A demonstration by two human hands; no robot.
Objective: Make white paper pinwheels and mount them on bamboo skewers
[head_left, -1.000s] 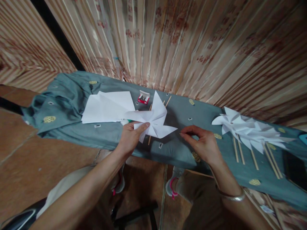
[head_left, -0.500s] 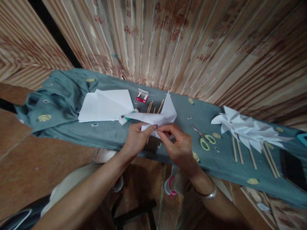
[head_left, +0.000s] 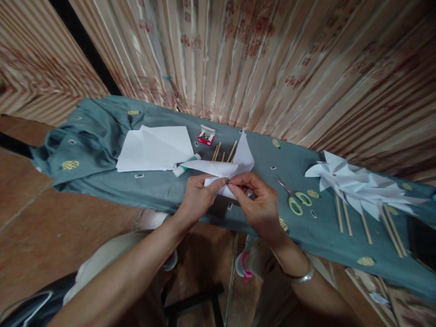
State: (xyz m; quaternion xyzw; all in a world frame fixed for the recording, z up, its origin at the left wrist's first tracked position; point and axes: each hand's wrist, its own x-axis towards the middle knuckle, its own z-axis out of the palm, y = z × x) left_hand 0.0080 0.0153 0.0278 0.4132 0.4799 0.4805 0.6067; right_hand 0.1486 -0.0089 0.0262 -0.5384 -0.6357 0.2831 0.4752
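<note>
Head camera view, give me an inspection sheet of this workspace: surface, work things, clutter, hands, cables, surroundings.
Surface: grey-green cloth with yellow motifs, bunched at left.
Work things: folded paper; white sheets; wooden sticks; open red box of small metallic pieces; overlapping paper pinwheels at right.
Clutter: green-handled scissors; white-and-green tube; dark flat object at right edge.
Hands: left hand pinches the folded paper; right hand touches it beside the left thumb; anything small between its fingertips can't be made out.
Cables: nothing seen.
Surroundings: patterned curtain behind; tiled floor below.
</note>
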